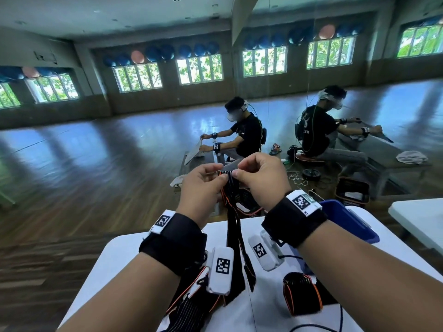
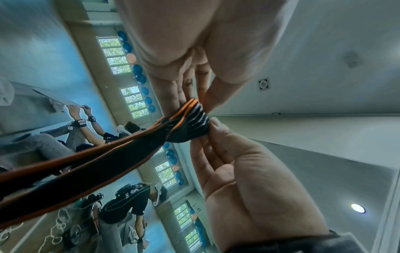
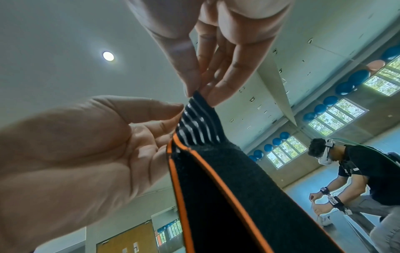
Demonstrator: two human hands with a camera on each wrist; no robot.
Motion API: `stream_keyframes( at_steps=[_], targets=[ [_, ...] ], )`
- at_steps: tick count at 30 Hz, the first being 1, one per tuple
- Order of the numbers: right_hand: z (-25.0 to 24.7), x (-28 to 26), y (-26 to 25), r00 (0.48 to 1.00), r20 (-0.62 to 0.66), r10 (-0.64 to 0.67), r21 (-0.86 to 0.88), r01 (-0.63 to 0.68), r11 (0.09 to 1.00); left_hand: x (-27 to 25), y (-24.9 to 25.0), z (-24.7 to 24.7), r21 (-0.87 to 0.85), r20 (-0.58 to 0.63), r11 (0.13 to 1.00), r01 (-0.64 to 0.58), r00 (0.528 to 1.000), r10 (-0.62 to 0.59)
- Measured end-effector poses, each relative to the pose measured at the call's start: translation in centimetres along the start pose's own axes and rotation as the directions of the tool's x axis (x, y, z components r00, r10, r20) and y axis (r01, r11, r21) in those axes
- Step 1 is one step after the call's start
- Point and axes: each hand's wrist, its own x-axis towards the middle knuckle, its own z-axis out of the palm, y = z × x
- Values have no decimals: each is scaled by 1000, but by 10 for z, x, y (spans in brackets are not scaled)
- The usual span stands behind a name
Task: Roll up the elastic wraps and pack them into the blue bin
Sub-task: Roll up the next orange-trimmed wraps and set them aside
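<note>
i am pinching the striped end of a long black elastic wrap with orange edging (image 1: 232, 185) between my left hand (image 1: 202, 185) and my right hand (image 1: 262, 179), both raised together in front of me above the far edge of the white rectangular table (image 1: 115, 255). each hand is clamping the end tab with thumb against fingertips (image 3: 192, 89), and the two hands are nearly touching across the width of the band. the rest of the wrap is hanging down from the pinch to the table, where its lower part is lying among loose black and orange material near my left forearm. i am judging this as the start of the roll for this wrap: the end is being squared, and no turns are yet showing. the next move is calling for folding the tab over on itself and turning it tightly while feeding the hanging length upward, keeping the orange edges aligned so the coil is not coning. a rolled black wrap with orange edge lines (image 1: 302, 293) is already standing on the table near my right forearm, outside the bin. the blue plastic bin (image 1: 347, 221) is sitting at the right side of the table, just beyond my right wrist; i cannot tell what is in it. the room is a large hall with a dark wooden floor (image 1: 72, 178), a row of windows, blue and pink exercise balls above them, and a mirror wall. a second person in a black shirt (image 1: 247, 135) is sitting on the floor, handling cloth.
</note>
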Motion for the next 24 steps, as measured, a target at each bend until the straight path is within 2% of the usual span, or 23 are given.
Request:
stream_keyframes(
  at_steps=[4,10,13,16,19,21,23,24],
  targets=[
    [-1,-4,9,1000,-11,22,24,-22,999,4,-10,4,-56,-11,998,39,999,-40],
    [6,-38,33,999,45,-3,75,-1,997,12,-13,10,-49,-42,999,6,999,-8],
    [13,-58,46,995,95,16,4,-16,1000,12,-9,13,-74,-38,997,20,999,-23],
    [17,-66,54,998,39,43,-106,-39,994,11,-9,12,-72,4,997,26,1000,-26],
    [15,-68,59,989,-50,138,-58,-141,988,8,-18,6,-56,58,998,19,998,-16],
    [14,-67,66,981,-93,173,-18,-175,984,4,-33,-6,70,48,996,-58,997,54],
    [13,-68,68,974,-125,190,25,-188,982,-2,-54,-22,325,28,929,-179,983,180],
    [13,-68,69,969,-146,198,47,-193,980,-6,-66,-28,399,10,896,-196,978,210]
  ],
)
